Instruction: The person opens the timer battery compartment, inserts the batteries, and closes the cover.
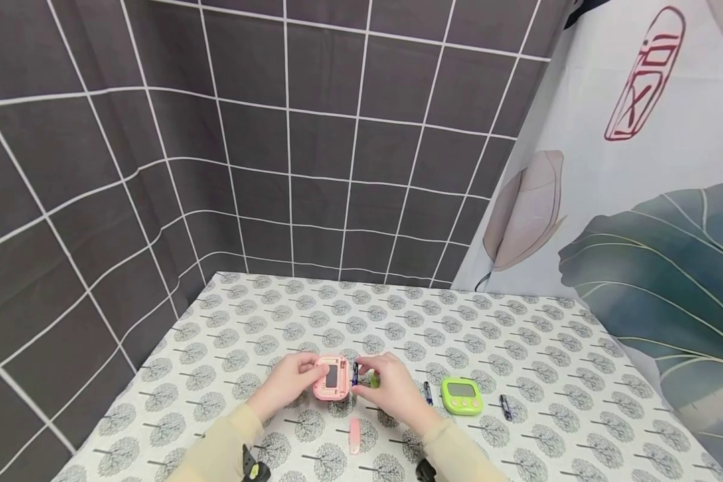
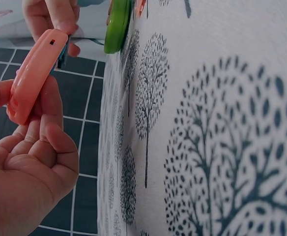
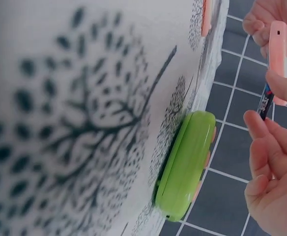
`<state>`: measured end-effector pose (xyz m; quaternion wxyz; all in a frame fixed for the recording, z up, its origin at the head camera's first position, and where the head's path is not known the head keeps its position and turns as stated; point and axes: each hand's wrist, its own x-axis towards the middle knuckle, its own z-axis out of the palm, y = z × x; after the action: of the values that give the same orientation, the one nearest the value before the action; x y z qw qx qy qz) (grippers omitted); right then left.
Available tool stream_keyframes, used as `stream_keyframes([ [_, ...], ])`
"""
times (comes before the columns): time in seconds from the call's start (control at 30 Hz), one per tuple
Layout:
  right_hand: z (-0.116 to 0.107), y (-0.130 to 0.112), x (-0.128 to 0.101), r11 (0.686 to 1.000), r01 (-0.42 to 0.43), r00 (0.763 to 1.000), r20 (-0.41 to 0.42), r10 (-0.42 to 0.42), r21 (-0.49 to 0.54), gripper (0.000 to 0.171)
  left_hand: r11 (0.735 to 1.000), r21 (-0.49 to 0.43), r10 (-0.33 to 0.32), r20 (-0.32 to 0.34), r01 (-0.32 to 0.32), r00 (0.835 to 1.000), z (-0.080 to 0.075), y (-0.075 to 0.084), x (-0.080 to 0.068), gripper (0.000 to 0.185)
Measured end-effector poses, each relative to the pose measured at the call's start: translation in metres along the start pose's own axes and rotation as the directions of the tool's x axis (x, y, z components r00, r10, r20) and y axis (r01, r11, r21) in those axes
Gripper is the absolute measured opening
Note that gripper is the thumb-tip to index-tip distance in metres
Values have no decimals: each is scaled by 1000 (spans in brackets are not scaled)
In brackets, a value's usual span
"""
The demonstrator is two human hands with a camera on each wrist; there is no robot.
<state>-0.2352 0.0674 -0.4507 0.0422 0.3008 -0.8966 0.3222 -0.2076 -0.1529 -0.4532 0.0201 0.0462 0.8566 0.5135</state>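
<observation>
Two hands meet over a tree-print tablecloth (image 1: 518,348) in the head view. Left hand (image 1: 289,385) grips a pink timer (image 1: 331,378) by its left edge, back side up, battery bay open. Right hand (image 1: 388,388) pinches a battery (image 1: 355,373) at the timer's right edge, touching it. Pink cover (image 1: 354,435) lies on the cloth just below the timer. Green timer (image 1: 461,395) sits to the right, face up, with a loose battery (image 1: 428,392) just left of it and another (image 1: 505,407) just right.

Left wrist view: left hand (image 2: 28,162) has thumb and curled fingers clamped on the pink timer (image 2: 33,73), held off the cloth. Right hand's fingers (image 2: 52,17) are at its far end. Green timer (image 2: 117,24) rests on the cloth beyond.

Right wrist view: right hand (image 3: 276,162) holds the dark battery (image 3: 266,102) between fingertips, against the pink timer (image 3: 281,54). Green timer (image 3: 185,164) rests on the cloth nearby, apart from both hands.
</observation>
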Motion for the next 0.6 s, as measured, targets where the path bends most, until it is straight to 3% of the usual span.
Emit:
stream_keyframes([
  [0.4, -4, -5, -8, 995, 90, 994, -59, -88, 34, 52, 1000, -24, 4, 1, -4, 1000, -2, -1, -1, 30],
  [0.6, -3, -10, -10, 992, 117, 993, -28, -115, 57, 53, 999, -36, 8, 1, -8, 1000, -2, 1, -3, 31],
])
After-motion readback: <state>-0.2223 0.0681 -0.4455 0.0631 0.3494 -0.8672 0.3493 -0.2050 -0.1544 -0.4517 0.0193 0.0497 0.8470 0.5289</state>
